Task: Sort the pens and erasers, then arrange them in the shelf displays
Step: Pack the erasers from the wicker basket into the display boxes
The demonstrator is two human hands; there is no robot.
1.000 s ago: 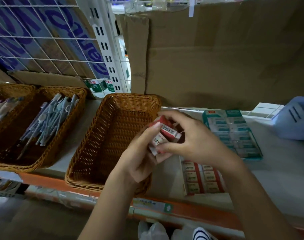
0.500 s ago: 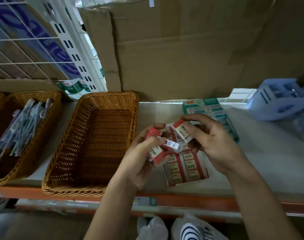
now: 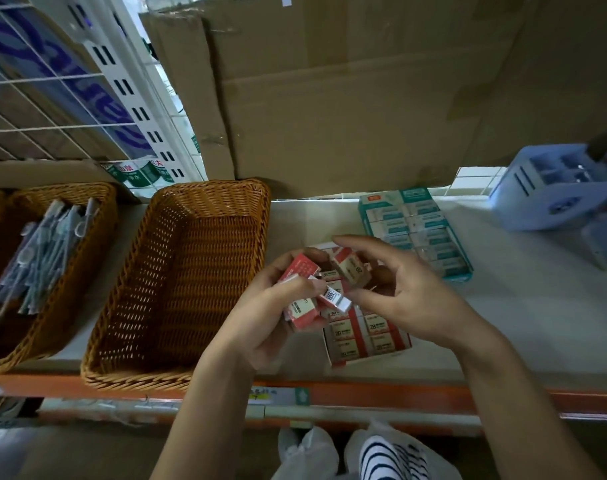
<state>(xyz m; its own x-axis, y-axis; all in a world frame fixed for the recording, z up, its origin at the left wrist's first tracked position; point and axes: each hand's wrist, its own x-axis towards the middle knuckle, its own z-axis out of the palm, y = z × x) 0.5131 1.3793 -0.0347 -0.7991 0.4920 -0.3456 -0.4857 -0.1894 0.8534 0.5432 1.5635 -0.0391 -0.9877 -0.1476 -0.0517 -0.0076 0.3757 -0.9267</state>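
My left hand point(image 3: 260, 317) grips several small red-and-white erasers point(image 3: 300, 271) in a loose stack. My right hand point(image 3: 409, 296) is close beside it, with index finger and thumb curled round one more eraser point(image 3: 352, 270). Both hands hover over an open red display box of erasers point(image 3: 371, 337) lying on the white shelf point(image 3: 520, 323). Behind it lies a teal box of erasers point(image 3: 416, 230). A wicker basket point(image 3: 219, 188) to the left of my hands holds nothing. Further left, another wicker basket point(image 3: 101, 209) contains several pens point(image 3: 42, 251).
A blue plastic organiser point(image 3: 554, 192) stands at the right of the shelf. Large cardboard sheets point(image 3: 347, 116) cover the back, with a white wire grid point(image 3: 52, 98) at the upper left. The shelf's orange front rail point(image 3: 381, 396) runs below my wrists.
The view has shifted right, so the baskets sit further left. My hands have moved from the empty basket's edge to above the red box, and my right hand has taken another eraser.
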